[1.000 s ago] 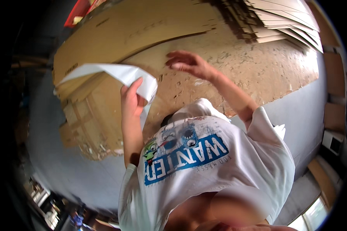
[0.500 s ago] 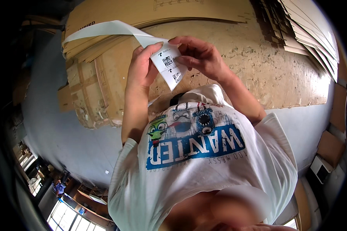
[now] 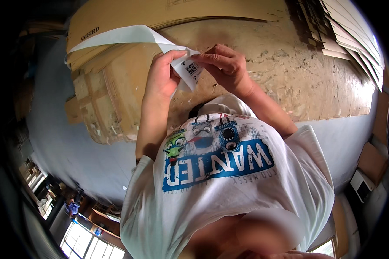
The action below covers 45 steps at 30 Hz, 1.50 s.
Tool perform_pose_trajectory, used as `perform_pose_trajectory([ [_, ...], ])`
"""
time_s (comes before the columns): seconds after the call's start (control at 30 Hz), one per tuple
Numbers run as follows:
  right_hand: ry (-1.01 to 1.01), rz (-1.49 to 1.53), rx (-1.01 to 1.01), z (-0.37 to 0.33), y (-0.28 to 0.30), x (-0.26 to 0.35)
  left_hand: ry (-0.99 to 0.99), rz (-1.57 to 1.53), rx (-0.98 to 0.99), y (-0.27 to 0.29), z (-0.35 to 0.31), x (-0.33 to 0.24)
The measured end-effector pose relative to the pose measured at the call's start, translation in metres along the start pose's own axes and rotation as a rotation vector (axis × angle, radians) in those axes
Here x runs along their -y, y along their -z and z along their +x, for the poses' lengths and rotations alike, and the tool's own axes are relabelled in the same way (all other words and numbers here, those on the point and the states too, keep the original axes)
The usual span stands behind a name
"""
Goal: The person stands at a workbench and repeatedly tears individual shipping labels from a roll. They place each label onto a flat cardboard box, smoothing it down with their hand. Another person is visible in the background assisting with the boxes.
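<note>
A long strip of white labels [image 3: 189, 71] with printed black square codes is held up over the work surface. My left hand [image 3: 162, 75] grips it, thumb on its upper face and fingers behind. At the strip's right edge, the fingertips of my right hand [image 3: 226, 67] are pinched together on a label. From my left hand the blank white backing [image 3: 129, 34] loops away to the upper left and lies across the cardboard. The lower end of the strip bends down below my hands, and part of its print is hidden.
Under my hands is a worn brown board surface [image 3: 281, 73]. Flat cardboard sheets [image 3: 116, 19] are stacked along its far side. More stacked sheets [image 3: 354, 39] stand at the far right. A taped cardboard piece [image 3: 101, 99] covers the left end. Grey floor [image 3: 69, 142] surrounds the table.
My right hand's fingers have closed into a pinch at the label's edge. The strip has tilted and folded, so less of its print shows. My left hand has stayed nearly in place.
</note>
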State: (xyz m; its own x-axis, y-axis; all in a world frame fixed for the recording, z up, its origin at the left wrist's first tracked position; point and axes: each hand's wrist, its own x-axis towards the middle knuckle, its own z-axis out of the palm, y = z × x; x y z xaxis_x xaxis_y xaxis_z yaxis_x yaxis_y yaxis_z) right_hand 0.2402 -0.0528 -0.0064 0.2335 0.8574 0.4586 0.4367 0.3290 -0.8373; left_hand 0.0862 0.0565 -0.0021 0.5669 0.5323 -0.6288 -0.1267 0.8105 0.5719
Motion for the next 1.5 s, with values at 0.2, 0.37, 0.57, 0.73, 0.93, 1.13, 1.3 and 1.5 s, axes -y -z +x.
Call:
perform_pose_trajectory([
  [0.2,-0.212,0.415,-0.329,0.007,0.008,-0.017,-0.150,-0.008,-0.161,0.016,0.020,0.004],
  [0.37,-0.534,0.042,-0.576,0.051,0.105,-0.092,-0.268,-0.060,-0.240,0.032,0.012,-0.013],
  [0.57,-0.790,-0.235,-0.439,0.075,0.135,-0.164,-0.258,-0.085,-0.212,0.026,0.002,-0.006],
  [0.73,-0.940,-0.242,-0.351,0.091,0.119,-0.179,-0.256,-0.043,-0.232,0.030,0.009,0.001],
  [0.93,-1.029,-0.239,-0.416,0.096,0.112,-0.206,-0.256,-0.039,-0.246,0.040,0.011,-0.002],
  [1.13,-1.083,-0.132,-0.394,0.106,0.112,-0.192,-0.224,-0.065,-0.230,0.045,0.017,0.004],
  [1.3,-0.942,-0.519,-0.411,0.097,0.106,-0.217,-0.234,-0.067,-0.219,0.046,0.019,0.005],
  [1.5,-0.808,-0.863,-0.202,0.100,0.084,-0.185,-0.371,-0.255,-0.232,0.051,0.008,-0.001],
])
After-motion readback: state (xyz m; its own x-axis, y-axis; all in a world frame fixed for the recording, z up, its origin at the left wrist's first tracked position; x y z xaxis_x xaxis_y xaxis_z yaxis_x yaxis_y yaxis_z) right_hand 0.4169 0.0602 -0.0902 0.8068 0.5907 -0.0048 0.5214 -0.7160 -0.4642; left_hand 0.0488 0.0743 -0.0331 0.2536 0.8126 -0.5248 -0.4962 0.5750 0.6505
